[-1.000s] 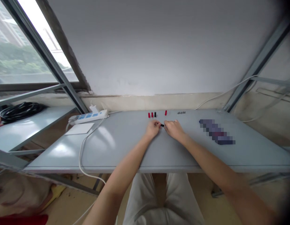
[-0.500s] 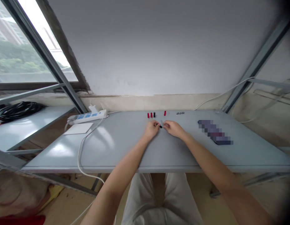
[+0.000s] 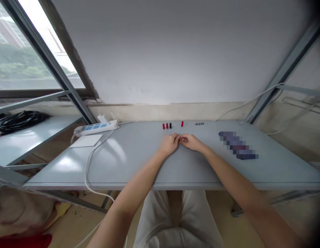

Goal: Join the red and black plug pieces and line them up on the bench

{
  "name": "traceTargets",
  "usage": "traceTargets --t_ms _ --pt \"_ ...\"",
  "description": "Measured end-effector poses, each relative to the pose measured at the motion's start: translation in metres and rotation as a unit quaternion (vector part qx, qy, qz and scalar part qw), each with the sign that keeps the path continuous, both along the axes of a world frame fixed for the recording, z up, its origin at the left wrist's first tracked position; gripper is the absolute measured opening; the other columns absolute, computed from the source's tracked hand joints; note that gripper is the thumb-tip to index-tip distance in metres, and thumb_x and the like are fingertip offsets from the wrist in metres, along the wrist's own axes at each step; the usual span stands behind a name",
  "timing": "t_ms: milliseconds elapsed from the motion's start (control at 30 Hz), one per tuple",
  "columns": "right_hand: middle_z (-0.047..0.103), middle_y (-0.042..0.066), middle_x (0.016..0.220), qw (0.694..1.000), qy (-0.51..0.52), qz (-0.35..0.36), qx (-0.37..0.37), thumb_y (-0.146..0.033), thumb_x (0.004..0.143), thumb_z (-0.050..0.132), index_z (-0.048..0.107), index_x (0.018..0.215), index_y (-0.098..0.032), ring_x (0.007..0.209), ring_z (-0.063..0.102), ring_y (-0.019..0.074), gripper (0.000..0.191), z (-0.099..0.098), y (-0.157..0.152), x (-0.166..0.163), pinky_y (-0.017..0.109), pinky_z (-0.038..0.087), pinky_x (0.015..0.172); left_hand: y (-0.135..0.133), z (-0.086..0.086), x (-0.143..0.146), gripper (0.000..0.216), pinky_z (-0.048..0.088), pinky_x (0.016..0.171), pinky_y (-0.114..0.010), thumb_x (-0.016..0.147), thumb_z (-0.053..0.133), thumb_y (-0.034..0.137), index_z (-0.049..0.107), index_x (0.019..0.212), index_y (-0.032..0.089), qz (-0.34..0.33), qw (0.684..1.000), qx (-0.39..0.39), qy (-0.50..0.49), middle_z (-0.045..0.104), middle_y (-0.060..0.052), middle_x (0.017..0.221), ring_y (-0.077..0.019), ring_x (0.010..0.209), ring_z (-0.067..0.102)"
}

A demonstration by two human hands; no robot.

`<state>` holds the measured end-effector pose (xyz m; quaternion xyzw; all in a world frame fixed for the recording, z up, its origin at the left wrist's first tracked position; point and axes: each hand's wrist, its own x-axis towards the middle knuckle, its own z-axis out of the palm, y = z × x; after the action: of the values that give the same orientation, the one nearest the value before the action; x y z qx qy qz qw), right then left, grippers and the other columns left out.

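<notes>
My left hand (image 3: 170,143) and my right hand (image 3: 191,142) meet fingertip to fingertip on the grey table (image 3: 139,162), just in front of a row of small parts. The fingers of both hands are pinched around a tiny piece at the point where they touch; only a thin grey sliver (image 3: 179,135) of it shows. Behind the hands stand two red caps (image 3: 165,126), a black cap (image 3: 170,125) and a single red cap (image 3: 182,123). Several small metal parts (image 3: 199,124) lie further right.
A white power strip (image 3: 95,128) with its cable (image 3: 88,165) and a white sheet (image 3: 85,141) lie at the table's left. A blurred dark object (image 3: 239,145) lies on the right. A black cable coil (image 3: 19,120) rests on the side shelf.
The hands have closed the gap between them and now touch. The small black piece seen at my left fingertips is now covered by the fingers.
</notes>
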<state>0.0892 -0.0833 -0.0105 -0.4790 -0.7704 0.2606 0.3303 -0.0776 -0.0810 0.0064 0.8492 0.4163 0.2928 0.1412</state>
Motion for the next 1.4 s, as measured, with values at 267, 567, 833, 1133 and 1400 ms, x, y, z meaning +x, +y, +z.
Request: traceTargets --t_ms 267,567,833,1133,1400 --pt "0.053 -0.002 0.062 1.000 0.013 -0.006 -0.019 -0.034 0.072 0.055 0.056 0.072 -0.017 0.059 0.048 0.0116 0.017 0.005 -0.003 -0.002 0.025 0.038 0.058 -0.004 0.003 0.001 0.028 0.046 0.073 -0.029 0.092 0.035 0.029 0.055 0.104 0.015 -0.010 1.000 -0.027 -0.012 0.067 -0.008 0.091 -0.0174 0.082 0.061" --pt "0.053 -0.002 0.059 1.000 0.022 -0.016 0.003 -0.035 0.073 0.053 0.055 0.067 -0.016 0.057 0.048 0.0113 0.020 0.008 -0.004 -0.003 0.024 0.037 0.056 -0.006 0.003 0.002 0.030 0.046 0.079 -0.034 0.092 0.032 0.030 0.047 0.111 0.014 -0.016 0.999 -0.034 -0.007 0.065 -0.010 0.095 -0.0188 0.087 0.060" --pt "0.057 0.000 0.061 0.996 -0.025 -0.066 0.047 -0.029 0.072 0.054 0.059 0.070 -0.016 0.059 0.051 0.0120 0.015 0.009 0.007 -0.001 0.023 0.037 0.057 -0.009 0.003 0.003 0.029 0.046 0.080 -0.037 0.091 0.034 0.028 0.044 0.114 0.015 -0.001 1.000 -0.010 -0.015 0.061 -0.011 0.100 -0.0199 0.089 0.059" --pt "0.061 0.003 0.065 0.975 -0.120 -0.180 0.048 -0.025 0.068 0.060 0.059 0.067 -0.017 0.059 0.052 0.0132 0.009 0.024 0.038 0.017 0.024 0.036 0.057 -0.005 -0.002 -0.001 0.029 0.042 0.092 -0.038 0.088 0.039 0.022 0.048 0.112 0.010 -0.009 0.999 0.050 0.015 0.056 -0.015 0.110 -0.0220 0.105 0.052" --pt "0.062 0.004 0.064 0.951 -0.154 -0.268 0.020 -0.028 0.067 0.061 0.059 0.063 -0.018 0.063 0.055 0.0167 0.011 0.017 0.070 0.039 0.025 0.036 0.057 -0.007 -0.004 0.002 0.023 0.043 0.090 -0.037 0.084 0.044 0.020 0.056 0.101 0.012 -0.030 0.993 0.056 0.098 0.058 -0.012 0.103 -0.0216 0.099 0.052"
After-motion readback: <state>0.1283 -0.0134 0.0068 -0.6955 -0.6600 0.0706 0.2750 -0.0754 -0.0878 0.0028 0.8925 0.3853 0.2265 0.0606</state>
